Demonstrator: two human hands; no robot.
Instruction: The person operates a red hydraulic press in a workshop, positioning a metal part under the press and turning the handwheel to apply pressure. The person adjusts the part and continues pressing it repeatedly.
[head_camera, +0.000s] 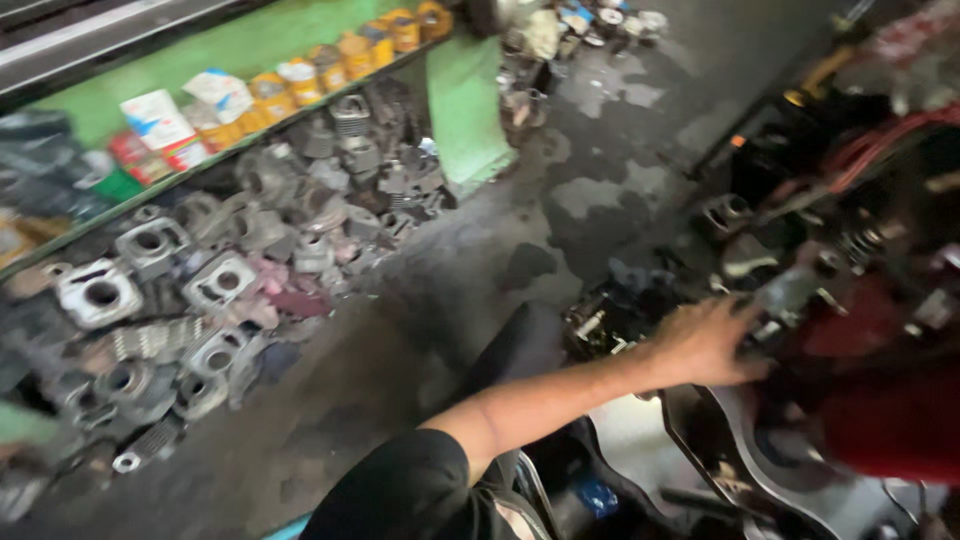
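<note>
One hand (705, 345) – side unclear – reached onto the dark motorcycle engine (800, 290) at the floor's right edge, fingers spread, gripping nothing clearly; blurred. Grey engine cylinders (180, 290) piled under the green shelf (250, 50).

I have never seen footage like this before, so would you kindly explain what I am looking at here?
This is a single view from a camera worn on a person's head, looking down. There is no machine arm, only a bare arm in a black sleeve. Which hand it is cannot be told; the hand reaches into a red motorcycle and touches its engine parts, blurred by motion. No other hand shows. On the oily floor lies a heap of grey engine cylinders under a green shelf holding yellow tins.
</note>
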